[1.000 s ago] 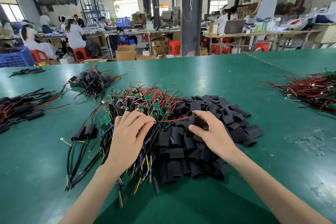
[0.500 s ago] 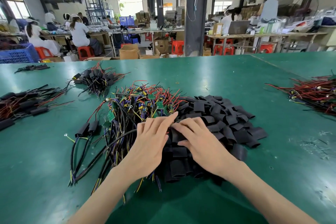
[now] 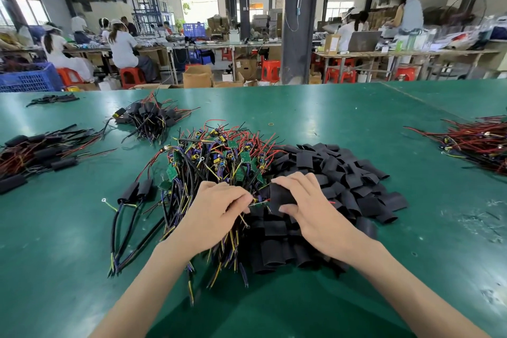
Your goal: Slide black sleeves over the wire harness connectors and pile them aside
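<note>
A tangled heap of wire harnesses [image 3: 219, 162] with small green boards lies mid-table, next to a heap of flat black sleeves [image 3: 343, 173] on its right. My left hand [image 3: 216, 214] pinches the end of one harness, its small green board showing at my fingertips. My right hand [image 3: 304, 206] grips one black sleeve [image 3: 279, 195] between thumb and fingers, right against that harness end. Two sleeved harnesses [image 3: 137, 191] lie just left of the heap.
Piles of sleeved harnesses sit at the far left [image 3: 41, 153] and back left [image 3: 151, 118]. Bare red and black harnesses [image 3: 477, 143] lie at the right edge. The green table [image 3: 329, 112] stretches back to a workshop with seated people.
My right hand has picked one sleeve out of the black heap and raised it. My left hand has closed on a harness end and brought it up to the sleeve.
</note>
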`<state>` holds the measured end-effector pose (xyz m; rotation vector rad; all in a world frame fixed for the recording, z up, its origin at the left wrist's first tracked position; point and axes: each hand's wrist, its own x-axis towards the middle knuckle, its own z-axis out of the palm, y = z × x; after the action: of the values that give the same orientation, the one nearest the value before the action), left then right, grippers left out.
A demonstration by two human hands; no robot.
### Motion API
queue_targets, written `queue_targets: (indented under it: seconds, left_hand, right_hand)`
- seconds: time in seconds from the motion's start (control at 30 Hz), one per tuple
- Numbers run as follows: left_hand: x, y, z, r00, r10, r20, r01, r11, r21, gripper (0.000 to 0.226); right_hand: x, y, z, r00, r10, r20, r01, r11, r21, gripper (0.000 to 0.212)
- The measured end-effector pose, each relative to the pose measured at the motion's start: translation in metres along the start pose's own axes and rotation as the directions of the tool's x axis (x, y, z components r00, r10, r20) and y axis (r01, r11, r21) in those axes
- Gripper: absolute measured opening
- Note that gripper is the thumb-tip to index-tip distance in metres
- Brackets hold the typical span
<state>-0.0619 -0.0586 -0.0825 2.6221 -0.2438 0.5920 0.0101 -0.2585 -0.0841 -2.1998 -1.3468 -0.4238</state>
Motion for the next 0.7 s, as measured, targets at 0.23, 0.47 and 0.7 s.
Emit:
queue_targets:
  seconds: [0.23, 0.47, 0.7]
  left_hand:
    - [0.0036, 0.0036, -0.0053, 0.993, -0.030, -0.110, 0.008, 0.981, -0.196, 0.014]
    - [0.0025, 0.0041, -0.0022, 0.977, -0.058, -0.204, 0.032, 0.991, -0.128, 0.012]
    - [0.0007, 0.0079, -0.0014, 0.960, -0.060, -0.272, 0.042, 0.997, -0.071, 0.012]
  right_hand:
    - [-0.0003, 0.0034, 0.0018, 1.000, -0.012, 0.026, 0.011, 1.000, 0.020, 0.041]
    - [-0.0019, 0.0015, 0.0033, 0.997, 0.040, 0.062, -0.046, 0.993, 0.104, 0.041]
    - [-0.0018, -0.0022, 0.0081, 0.996, 0.074, 0.055, -0.085, 0.971, 0.223, 0.039]
